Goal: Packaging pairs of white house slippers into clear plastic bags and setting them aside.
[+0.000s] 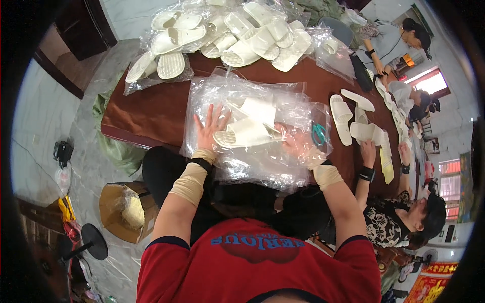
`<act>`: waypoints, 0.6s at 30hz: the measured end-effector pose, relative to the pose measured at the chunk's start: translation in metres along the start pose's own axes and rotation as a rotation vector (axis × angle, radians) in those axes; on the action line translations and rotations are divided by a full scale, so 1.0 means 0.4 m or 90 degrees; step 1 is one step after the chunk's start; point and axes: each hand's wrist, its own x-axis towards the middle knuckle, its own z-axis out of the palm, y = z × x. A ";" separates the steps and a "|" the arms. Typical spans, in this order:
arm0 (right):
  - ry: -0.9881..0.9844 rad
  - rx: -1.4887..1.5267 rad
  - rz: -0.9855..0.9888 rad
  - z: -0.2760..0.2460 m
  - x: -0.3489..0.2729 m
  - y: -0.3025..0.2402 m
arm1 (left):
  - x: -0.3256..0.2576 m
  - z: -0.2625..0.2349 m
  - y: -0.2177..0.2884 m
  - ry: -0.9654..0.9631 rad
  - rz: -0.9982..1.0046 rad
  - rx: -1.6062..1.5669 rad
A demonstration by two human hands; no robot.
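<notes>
Left hand: palm down, fingers spread apart on the film, just beside a slipper's toe end.
Right hand: partly veiled by clear plastic at the slippers' other end; from here I can't tell whether it grips anything.
Slipper pair: cream, between the two hands, on top of the bags.
Plastic bags: clear, shiny, layered over the near edge of the brown tabletop.
Scissors: teal handles, just right of the right hand.
Loose slippers: off to the right, near a co-worker's hand.
Bagged slippers: heaped along the far edge.
Other people: bent forward, farther right.
</notes>
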 end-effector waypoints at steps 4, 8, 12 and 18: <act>-0.018 -0.012 -0.072 -0.010 -0.003 -0.004 | -0.007 0.022 -0.019 0.079 0.014 -0.029; -0.018 -0.072 -0.084 0.046 -0.006 -0.018 | -0.007 0.040 -0.030 0.029 0.001 -0.005; 0.033 -0.075 0.014 0.118 -0.015 0.013 | 0.008 0.029 -0.065 0.042 0.004 -0.261; 0.047 -0.091 -0.002 0.102 -0.028 -0.003 | 0.063 -0.105 -0.126 0.157 -0.196 -0.759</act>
